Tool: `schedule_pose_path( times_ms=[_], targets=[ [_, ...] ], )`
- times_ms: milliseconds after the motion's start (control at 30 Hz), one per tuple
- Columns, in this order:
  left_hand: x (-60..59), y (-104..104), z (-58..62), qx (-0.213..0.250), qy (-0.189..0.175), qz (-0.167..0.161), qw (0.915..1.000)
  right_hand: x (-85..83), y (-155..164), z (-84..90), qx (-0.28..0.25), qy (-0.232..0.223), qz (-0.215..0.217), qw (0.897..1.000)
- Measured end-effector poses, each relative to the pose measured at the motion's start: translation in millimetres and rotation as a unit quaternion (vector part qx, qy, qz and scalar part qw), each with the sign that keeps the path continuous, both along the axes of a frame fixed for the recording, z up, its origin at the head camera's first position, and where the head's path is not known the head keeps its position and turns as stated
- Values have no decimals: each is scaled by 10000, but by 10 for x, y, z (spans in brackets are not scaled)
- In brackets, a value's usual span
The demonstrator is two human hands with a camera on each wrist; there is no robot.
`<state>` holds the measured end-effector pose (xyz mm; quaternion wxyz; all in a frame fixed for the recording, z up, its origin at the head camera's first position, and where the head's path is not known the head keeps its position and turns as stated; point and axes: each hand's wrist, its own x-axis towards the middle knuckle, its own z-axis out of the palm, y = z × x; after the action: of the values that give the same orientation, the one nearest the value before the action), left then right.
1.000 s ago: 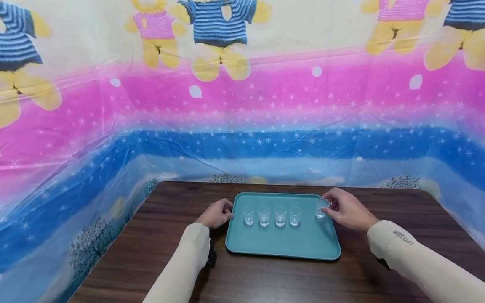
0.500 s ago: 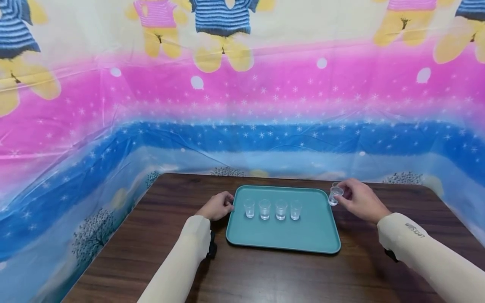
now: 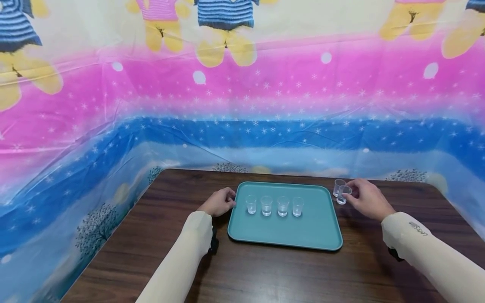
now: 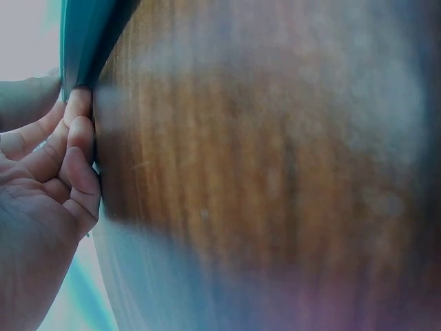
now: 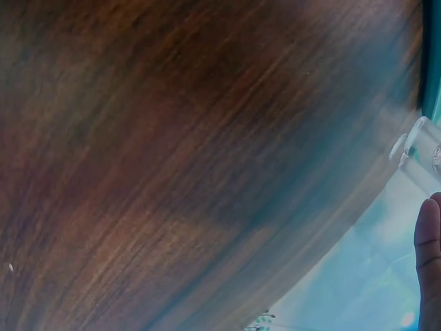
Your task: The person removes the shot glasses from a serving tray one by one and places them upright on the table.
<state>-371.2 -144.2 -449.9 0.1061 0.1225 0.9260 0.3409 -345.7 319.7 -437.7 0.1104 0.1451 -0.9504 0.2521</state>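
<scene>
In the head view, my right hand pinches a small clear cup between thumb and fingers, just beyond the right rim of the teal tray. Close behind it stands another clear cup on the table. The two overlap, so whether they touch is hard to tell. In the right wrist view a clear cup shows beside my fingers. My left hand grips the tray's left edge; its fingers curl against it in the left wrist view. Several clear cups stand upright in a row on the tray.
The dark wooden table extends around the tray. A patterned cloth with pink and blue bands hangs behind the table's far edge and along its left side.
My right hand has carried its cup off the tray's right side to beside the cup on the table. My left hand stays at the tray's edge. The head view has tilted slightly down.
</scene>
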Motion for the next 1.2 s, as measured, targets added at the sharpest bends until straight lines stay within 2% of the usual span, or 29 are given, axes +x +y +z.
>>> schedule_pose_path(
  times_ms=[533, 967, 1100, 1200],
  targets=[
    [-61, -17, 114, -37, 159, -50, 9999, -56, -30, 9, 7, 56, -5, 10000],
    [23, -14, -20, 100, 102, -60, 9999, 43, -47, -43, -37, -163, -9, 9999],
    [19, -14, -34, 105, 134, -58, 9998, 51, -56, -49, -54, -68, -4, 10000],
    [18, -10, -37, 103, 122, -67, 9998, 51, -71, -55, 37, 164, -12, 9999]
  ],
)
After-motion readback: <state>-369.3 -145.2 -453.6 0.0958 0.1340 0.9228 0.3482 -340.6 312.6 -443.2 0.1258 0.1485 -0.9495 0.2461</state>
